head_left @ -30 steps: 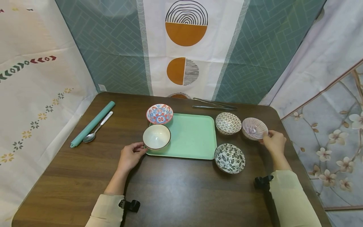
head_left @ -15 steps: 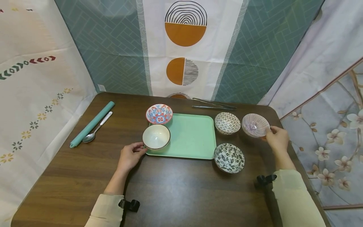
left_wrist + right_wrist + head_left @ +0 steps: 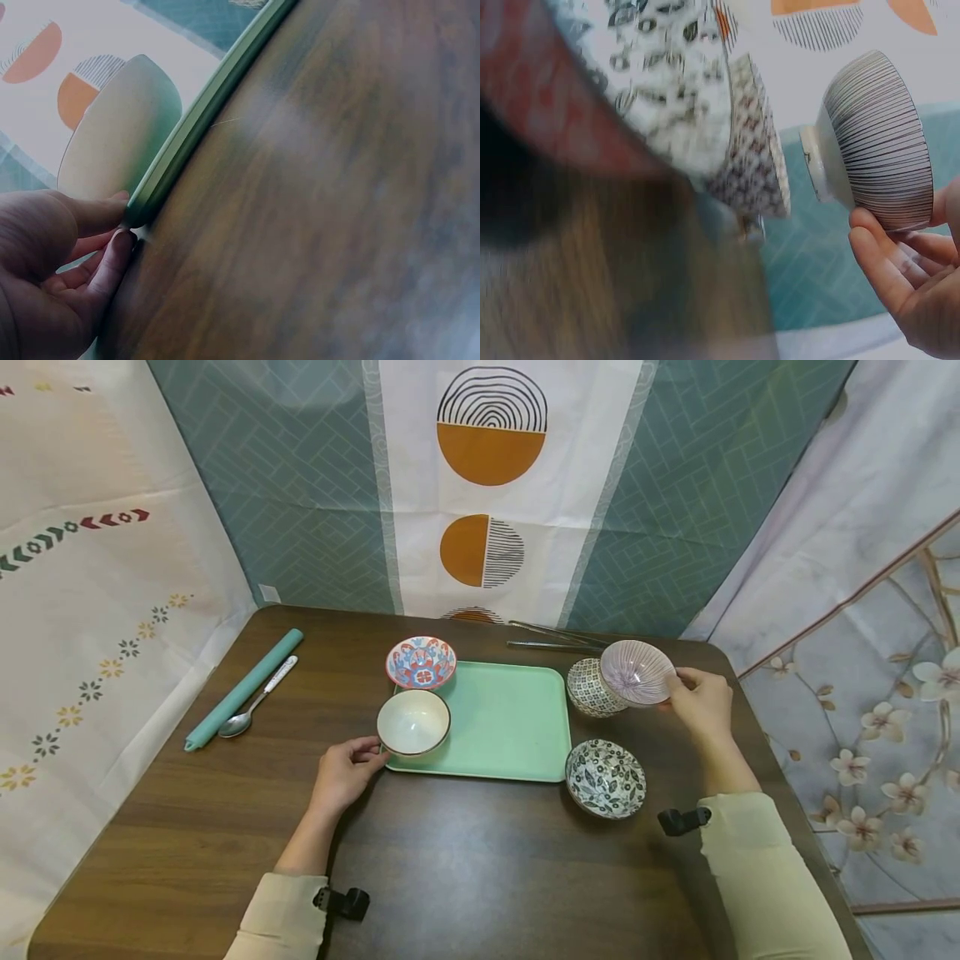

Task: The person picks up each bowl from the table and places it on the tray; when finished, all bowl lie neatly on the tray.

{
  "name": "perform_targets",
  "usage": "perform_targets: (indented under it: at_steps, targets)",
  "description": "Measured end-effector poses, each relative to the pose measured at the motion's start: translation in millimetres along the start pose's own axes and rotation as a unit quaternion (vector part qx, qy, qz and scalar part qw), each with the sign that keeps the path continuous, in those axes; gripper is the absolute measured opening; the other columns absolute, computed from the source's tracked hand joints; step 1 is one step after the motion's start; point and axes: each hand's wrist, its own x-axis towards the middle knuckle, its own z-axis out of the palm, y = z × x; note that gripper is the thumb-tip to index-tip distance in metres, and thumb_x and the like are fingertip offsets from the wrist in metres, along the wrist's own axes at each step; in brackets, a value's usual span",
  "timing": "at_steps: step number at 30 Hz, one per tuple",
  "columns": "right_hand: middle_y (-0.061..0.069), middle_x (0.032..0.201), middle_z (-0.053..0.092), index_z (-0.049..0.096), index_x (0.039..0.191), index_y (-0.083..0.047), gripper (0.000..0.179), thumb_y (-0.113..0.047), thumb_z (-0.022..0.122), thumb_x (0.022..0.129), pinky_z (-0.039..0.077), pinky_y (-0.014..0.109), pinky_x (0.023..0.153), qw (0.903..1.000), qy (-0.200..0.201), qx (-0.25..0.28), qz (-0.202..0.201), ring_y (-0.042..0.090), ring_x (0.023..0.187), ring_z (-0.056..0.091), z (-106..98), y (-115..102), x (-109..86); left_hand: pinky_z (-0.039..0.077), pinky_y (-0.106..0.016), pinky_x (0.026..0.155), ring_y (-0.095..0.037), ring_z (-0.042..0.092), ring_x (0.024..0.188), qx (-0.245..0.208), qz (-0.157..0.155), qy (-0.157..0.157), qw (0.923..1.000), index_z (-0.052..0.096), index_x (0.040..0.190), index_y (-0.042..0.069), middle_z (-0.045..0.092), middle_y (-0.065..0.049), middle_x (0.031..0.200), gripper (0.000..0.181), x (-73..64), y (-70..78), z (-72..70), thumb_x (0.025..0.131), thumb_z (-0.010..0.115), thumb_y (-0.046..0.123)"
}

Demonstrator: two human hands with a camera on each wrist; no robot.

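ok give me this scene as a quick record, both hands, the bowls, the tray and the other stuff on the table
left hand: the hand pinches the near left corner of the tray
right hand: the hand holds the striped bowl, raised off the table
tray: green
tray's left end: white bowl near, red bowl behind it
right of tray: checked bowl, partly hidden behind the striped bowl in the head view
tray's near right corner: leaf bowl
far edge: thin sticks
far left: green roll, spoon beside it

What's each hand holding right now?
Left hand: closed, pinching the green tray at its near-left corner.
Right hand: closed, holding the purple-striped bowl.
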Motion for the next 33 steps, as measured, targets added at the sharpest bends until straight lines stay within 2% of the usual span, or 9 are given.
perform_targets:
  at_steps: [5,11,17,19,21,24,29,33]
  targets:
    - [0.032,0.106,0.069,0.064,0.127,0.011,0.037,-0.013,0.055,0.101,0.058,0.027,0.057,0.9992,-0.027,0.024,-0.014,0.011,0.060,0.071,18,-17,-0.6,0.049,-0.012,0.067,-0.029,0.072,0.093,-0.002,0.001,0.002,1.0000,0.072,0.117,-0.006,0.073,-0.018,0.100,0.032,0.1,-1.4,0.5,0.090,0.078,0.012]
    - [0.031,0.105,0.070,0.066,0.125,0.011,0.034,-0.011,0.056,0.100,0.058,0.026,0.057,0.9972,-0.061,0.024,-0.036,0.010,0.058,0.070,41,-32,-1.8,0.049,-0.012,0.067,-0.029,0.072,0.092,-0.001,0.002,0.003,1.0000,0.072,0.116,-0.006,0.073,-0.018,0.099,0.032,0.1,-1.1,0.8,0.090,0.078,0.012]
    - [0.031,0.099,0.071,0.067,0.123,0.010,0.032,-0.010,0.057,0.100,0.060,0.039,0.062,0.9943,-0.086,0.029,-0.056,0.032,0.068,0.074,65,-46,-3.5,0.049,-0.012,0.067,-0.028,0.072,0.092,-0.002,0.005,0.003,1.0000,0.073,0.116,-0.005,0.073,-0.017,0.099,0.032,0.9,-1.1,1.2,0.089,0.079,0.013]
    - [0.030,0.099,0.071,0.067,0.124,0.010,0.032,-0.010,0.057,0.100,0.060,0.039,0.063,0.9935,-0.096,0.028,-0.054,0.037,0.073,0.074,73,-51,-4.9,0.049,-0.012,0.067,-0.029,0.072,0.091,-0.003,0.005,0.004,1.0000,0.073,0.115,-0.005,0.073,-0.017,0.099,0.032,0.8,-1.8,1.3,0.089,0.079,0.012]
    - [0.030,0.100,0.071,0.066,0.125,0.009,0.033,-0.011,0.057,0.101,0.060,0.035,0.061,0.9927,-0.107,0.023,-0.050,0.040,0.077,0.074,82,-57,-6.0,0.049,-0.012,0.067,-0.029,0.072,0.092,-0.004,0.006,0.005,1.0000,0.073,0.115,-0.005,0.073,-0.017,0.099,0.032,0.7,-2.7,1.3,0.089,0.079,0.012]
    - [0.028,0.100,0.072,0.066,0.126,0.007,0.033,-0.013,0.057,0.102,0.059,0.028,0.058,0.9909,-0.124,0.009,-0.052,0.035,0.073,0.075,96,-64,-6.7,0.050,-0.013,0.068,-0.029,0.072,0.092,-0.004,0.006,0.004,1.0000,0.073,0.116,-0.005,0.073,-0.017,0.099,0.032,1.0,-3.9,1.1,0.089,0.079,0.012]
    - [0.028,0.101,0.071,0.066,0.125,0.008,0.032,-0.012,0.057,0.101,0.060,0.032,0.061,0.9865,-0.157,0.019,-0.041,0.020,0.064,0.072,121,-73,-8.2,0.051,-0.015,0.069,-0.029,0.072,0.092,-0.004,0.004,0.002,1.0000,0.072,0.116,-0.005,0.073,-0.017,0.099,0.032,1.1,-3.8,0.5,0.090,0.079,0.013]
    - [0.028,0.099,0.071,0.064,0.128,0.008,0.034,-0.012,0.057,0.101,0.060,0.031,0.060,0.9817,-0.186,0.025,-0.030,0.024,0.066,0.074,140,-76,-13.1,0.052,-0.015,0.070,-0.029,0.072,0.092,-0.007,0.005,0.002,1.0000,0.073,0.116,-0.005,0.073,-0.018,0.099,0.032,-0.4,-3.7,-0.1,0.089,0.079,0.012]
